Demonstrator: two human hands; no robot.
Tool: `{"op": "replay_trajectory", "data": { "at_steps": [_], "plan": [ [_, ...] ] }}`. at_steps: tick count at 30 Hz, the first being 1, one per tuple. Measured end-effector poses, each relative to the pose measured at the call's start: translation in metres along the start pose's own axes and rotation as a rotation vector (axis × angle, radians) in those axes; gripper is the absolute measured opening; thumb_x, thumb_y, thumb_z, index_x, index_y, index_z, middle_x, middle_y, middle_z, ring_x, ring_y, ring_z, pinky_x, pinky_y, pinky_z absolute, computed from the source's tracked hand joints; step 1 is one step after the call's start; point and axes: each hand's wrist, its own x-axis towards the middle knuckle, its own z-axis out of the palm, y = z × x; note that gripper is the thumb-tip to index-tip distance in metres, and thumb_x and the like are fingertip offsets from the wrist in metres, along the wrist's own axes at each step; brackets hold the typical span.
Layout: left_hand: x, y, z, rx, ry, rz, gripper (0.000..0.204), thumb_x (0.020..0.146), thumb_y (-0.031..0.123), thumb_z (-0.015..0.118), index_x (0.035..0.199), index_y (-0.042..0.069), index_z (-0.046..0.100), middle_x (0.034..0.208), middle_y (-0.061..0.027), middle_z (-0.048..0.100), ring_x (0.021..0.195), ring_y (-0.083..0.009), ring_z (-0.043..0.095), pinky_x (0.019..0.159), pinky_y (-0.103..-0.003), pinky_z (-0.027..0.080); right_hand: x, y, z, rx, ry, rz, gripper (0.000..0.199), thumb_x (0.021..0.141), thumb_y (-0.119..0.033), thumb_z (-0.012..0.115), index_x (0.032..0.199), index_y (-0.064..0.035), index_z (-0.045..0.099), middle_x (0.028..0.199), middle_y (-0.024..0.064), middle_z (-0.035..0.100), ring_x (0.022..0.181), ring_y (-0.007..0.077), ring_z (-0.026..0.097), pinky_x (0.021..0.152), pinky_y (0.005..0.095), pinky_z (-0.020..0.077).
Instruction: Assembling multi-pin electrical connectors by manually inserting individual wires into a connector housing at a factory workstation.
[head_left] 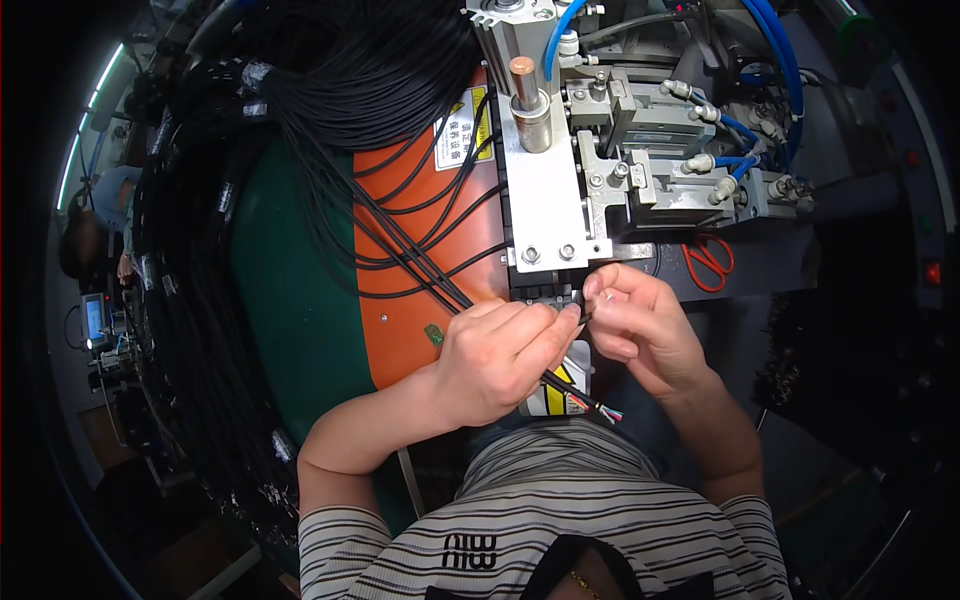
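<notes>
- Head view, hands: left hand [500,355] curled, thumb and forefinger pinching a black cable [425,268] just below the machine's front slot [548,293]. Right hand [640,320] touching the left at the fingertips, thumb and forefinger pressed together on the same cable end at the slot; other fingers folded.
- Head view, cable: run from the bundle [340,80] at the table's far-left corner, across the orange mat [400,320], under the left hand. Stripped end [603,411] with coloured cores visible below the left hand, near the table's near edge, just above the striped shirt [540,490].
- Head view, machine: white bracket [545,200] with two bolts directly above the fingertips; copper-topped post [522,75] and pneumatic block [660,150] with blue hoses [770,40] behind it.
- Progress, as judged: one cable picked out and brought to the slot; seating in the slot not confirmable, fingertips covering the contact point. Large bundle apparently unprocessed; finished pieces not identifiable.
- Edges: bracket's lower edge close over both thumbs; little room upward. Slot partly hidden by fingers.
- Open room: green table [290,300] left of the mat bare between mat and hanging cables. Right of the right hand, dark surface open up to the red scissors [708,260]. Withdrawal toward the body limited by the torso close to the near edge.
- Far left edge: another person's sleeve [112,195], well apart from both hands.
</notes>
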Motion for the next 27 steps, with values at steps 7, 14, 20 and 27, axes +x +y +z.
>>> {"op": "replay_trajectory", "data": {
  "at_steps": [7,14,20,27],
  "plan": [
    [0.0,-0.002,0.001,-0.306,0.01,-0.25,0.013,0.078,0.0,0.069,0.087,-0.001,0.06,0.067,-0.0087,0.055,0.05,-0.0219,0.054,0.044,-0.033,0.041,-0.005,0.025,0.012,-0.937,0.086,-0.705,0.033,0.087,0.002,0.063,0.12,0.005,0.058,0.09,0.0089,0.061,0.073,0.0096,0.06,0.064,0.0224,0.0473],
    [0.002,0.0,-0.001,-0.373,-0.034,-0.327,0.005,0.085,0.001,0.064,0.087,-0.001,0.06,0.065,-0.0094,0.054,0.05,-0.0215,0.055,0.045,-0.032,0.041,-0.008,0.035,0.007,-0.685,0.128,-0.668,0.034,0.099,-0.004,0.051,0.13,0.0089,0.05,0.104,0.0126,0.06,0.081,0.0173,0.062,0.077,0.0295,0.0499],
    [0.005,-0.003,-0.006,-0.501,-0.087,-0.394,0.004,0.087,0.002,0.064,0.087,0.001,0.061,0.068,-0.0087,0.056,0.052,-0.021,0.057,0.047,-0.033,0.042,0.001,0.015,-0.007,-0.182,-0.087,-0.255,0.026,0.099,-0.006,0.052,0.121,0.0057,0.06,0.097,0.0128,0.063,0.077,0.015,0.063,0.068,0.0259,0.0497],
    [0.009,-0.014,-0.016,-0.784,-0.235,-0.494,0.012,0.095,0.01,0.058,0.088,0.001,0.061,0.073,-0.0074,0.061,0.064,-0.018,0.059,0.059,-0.03,0.047,0.005,0.01,-0.006,-0.34,-0.066,-0.302,0.017,0.091,0.001,0.062,0.106,0.0049,0.068,0.096,0.013,0.065,0.066,0.0132,0.063,0.054,0.0206,0.0472]
  ]
}}
